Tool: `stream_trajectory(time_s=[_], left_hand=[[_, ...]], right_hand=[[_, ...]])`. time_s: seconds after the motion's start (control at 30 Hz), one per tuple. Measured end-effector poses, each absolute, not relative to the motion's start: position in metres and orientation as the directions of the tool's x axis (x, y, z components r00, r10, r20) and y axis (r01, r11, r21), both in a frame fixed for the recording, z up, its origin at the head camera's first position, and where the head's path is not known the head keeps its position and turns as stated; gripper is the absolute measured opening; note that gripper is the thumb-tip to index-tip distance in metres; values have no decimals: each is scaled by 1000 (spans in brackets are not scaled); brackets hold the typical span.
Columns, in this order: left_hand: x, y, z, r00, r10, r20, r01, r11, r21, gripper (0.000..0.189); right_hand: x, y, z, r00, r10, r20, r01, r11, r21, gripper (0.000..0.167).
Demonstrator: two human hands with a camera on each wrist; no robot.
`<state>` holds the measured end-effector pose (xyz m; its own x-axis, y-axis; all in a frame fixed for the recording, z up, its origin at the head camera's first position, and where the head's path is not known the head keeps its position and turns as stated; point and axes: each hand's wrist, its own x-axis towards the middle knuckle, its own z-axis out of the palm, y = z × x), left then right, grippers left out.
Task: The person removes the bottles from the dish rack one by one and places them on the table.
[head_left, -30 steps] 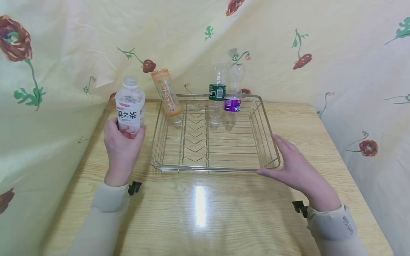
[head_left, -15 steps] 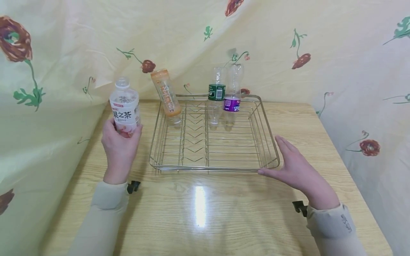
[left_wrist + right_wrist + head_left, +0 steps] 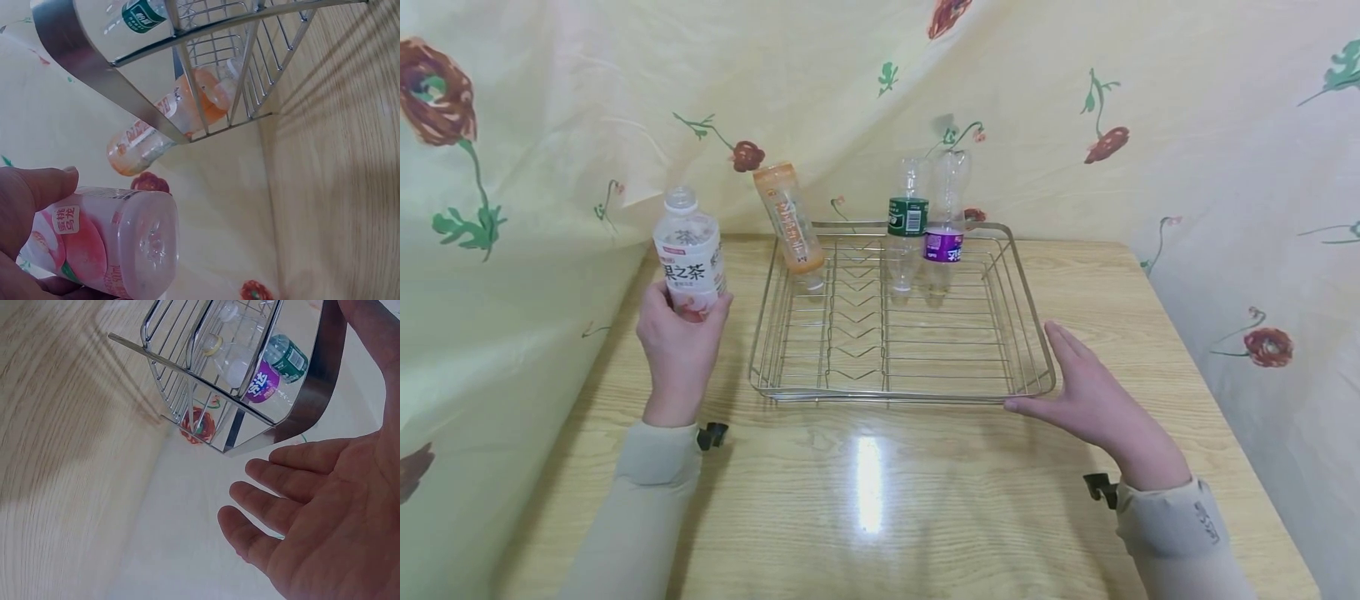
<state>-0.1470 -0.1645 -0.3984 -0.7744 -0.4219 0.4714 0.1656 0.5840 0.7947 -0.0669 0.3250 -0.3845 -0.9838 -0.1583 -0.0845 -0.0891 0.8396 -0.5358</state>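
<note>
In the head view my left hand grips a clear plastic drink bottle with a white and pink peach label, left of the wire rack. The bottle is upright with an uncapped mouth; its base shows in the left wrist view. My right hand is at the front right corner of the wire dish rack, fingers extended, thumb at the rim. Inside the rack, mouth down, stand an orange-labelled bottle leaning left, a green-labelled bottle and a purple-labelled bottle.
The rack stands on a light wooden table. A zigzag wire divider runs along the rack's left part. Flower-patterned cloth hangs behind the table and at both sides.
My left hand has shifted a little to the left with the bottle, which now sits slightly lower. The right hand has barely moved, and the rack's bottles stay in place.
</note>
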Motion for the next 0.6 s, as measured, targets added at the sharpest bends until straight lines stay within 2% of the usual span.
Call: stream_trajectory(time_s=[0.6], left_hand=[[-161,-172,-419,-785,-457,418,151,513,845,62]], right_hand=[[-68,326,-390,-979,-184,-83,-112,836,-537,136]])
